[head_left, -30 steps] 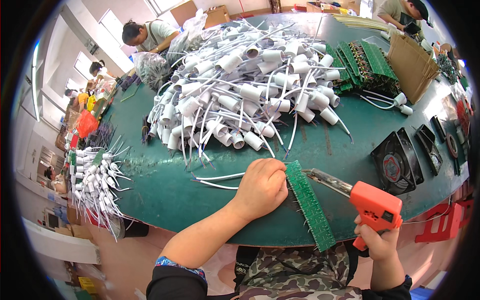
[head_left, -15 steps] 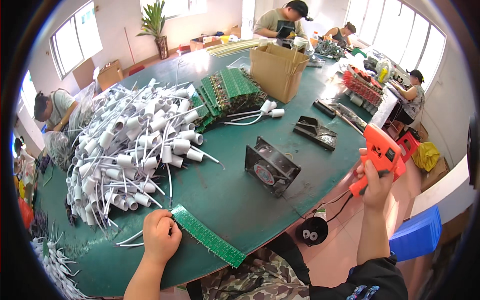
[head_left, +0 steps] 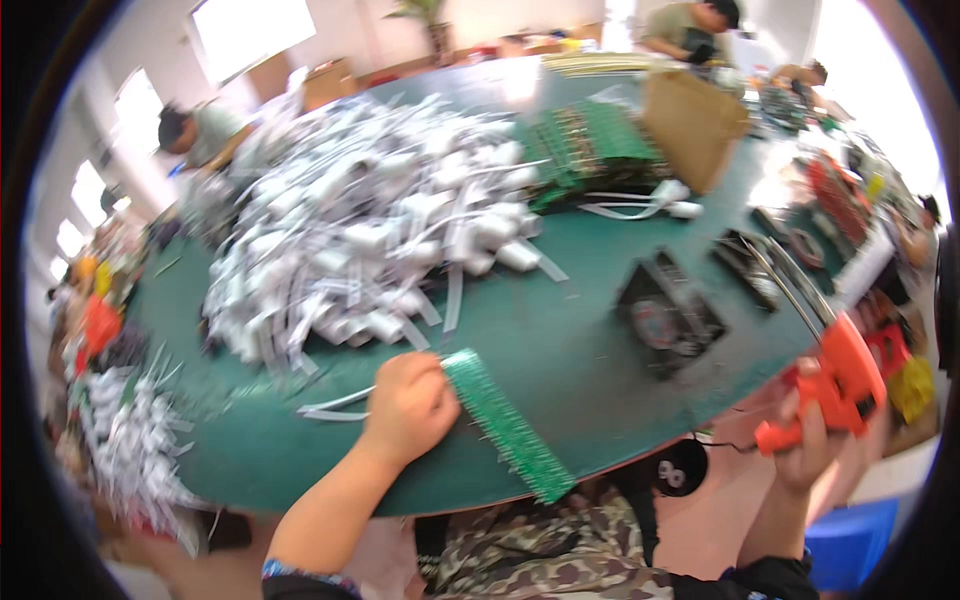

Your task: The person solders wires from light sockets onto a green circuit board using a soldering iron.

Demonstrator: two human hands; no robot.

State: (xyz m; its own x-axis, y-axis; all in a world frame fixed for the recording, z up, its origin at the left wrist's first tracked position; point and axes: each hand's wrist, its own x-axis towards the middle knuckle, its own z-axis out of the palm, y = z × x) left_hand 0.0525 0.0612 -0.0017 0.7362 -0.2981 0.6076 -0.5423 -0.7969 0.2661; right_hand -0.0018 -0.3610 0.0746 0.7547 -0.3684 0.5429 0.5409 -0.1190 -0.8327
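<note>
My left hand is closed at the near side of the white pile, its fingers curled at the upper end of a long green circuit board strip. The strip slants down and right, its lower end reaching past the table edge over my lap. White wires come out from behind that hand on the left; their other ends are hidden. On the right, my right hand grips an orange soldering gun by its handle, raised beside the table edge. Its metal tip, blurred, points up and left over the table.
A heap of white lamp holders with wires covers the left table. Behind are stacked green boards and a cardboard box. A black fan and a black tray lie right of centre. Several people work farther off.
The view has swung left and blurs, so the table things appear farther right. My left hand stays at the board strip's end; the soldering gun, still in my right hand, is now tilted differently.
</note>
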